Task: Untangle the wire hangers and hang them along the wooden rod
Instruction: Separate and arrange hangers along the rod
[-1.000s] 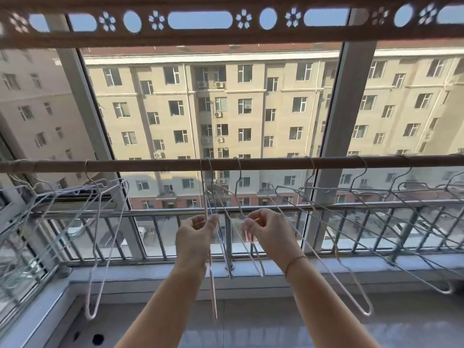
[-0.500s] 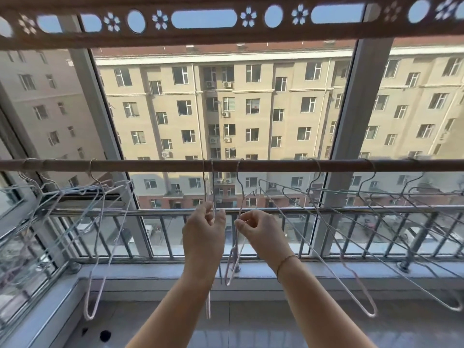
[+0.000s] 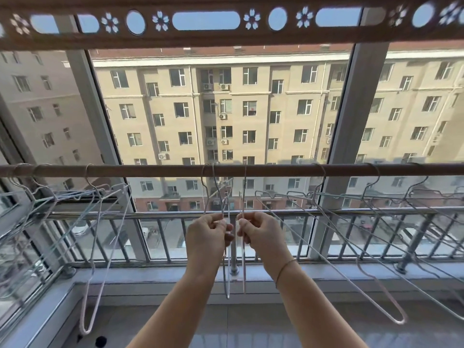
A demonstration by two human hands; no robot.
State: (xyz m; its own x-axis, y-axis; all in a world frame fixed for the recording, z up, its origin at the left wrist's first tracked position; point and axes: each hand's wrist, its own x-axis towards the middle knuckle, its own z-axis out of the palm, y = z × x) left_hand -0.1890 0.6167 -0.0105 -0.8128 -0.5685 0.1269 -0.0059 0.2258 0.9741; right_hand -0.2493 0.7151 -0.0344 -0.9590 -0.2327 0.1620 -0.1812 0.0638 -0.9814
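A brown wooden rod (image 3: 150, 170) runs across the window at mid-height. Thin white wire hangers hang from it by their hooks. In the middle, a small group of hangers (image 3: 228, 277) hangs close together, seen edge-on. My left hand (image 3: 207, 234) pinches the wires of the left ones just below the rod. My right hand (image 3: 258, 233) pinches the wire of the right one, its hook (image 3: 244, 177) over the rod. The two hands are almost touching.
Several hangers (image 3: 100, 247) crowd the rod's left part, and several more (image 3: 364, 259) slant down on the right. Behind them a metal railing (image 3: 163, 214) and window glass; a grey sill (image 3: 125, 275) lies below. A carved wooden valance (image 3: 206, 21) spans the top.
Both hands have risen toward the rod and drawn closer together. The middle hangers, splayed apart before, now hang nearly parallel and vertical.
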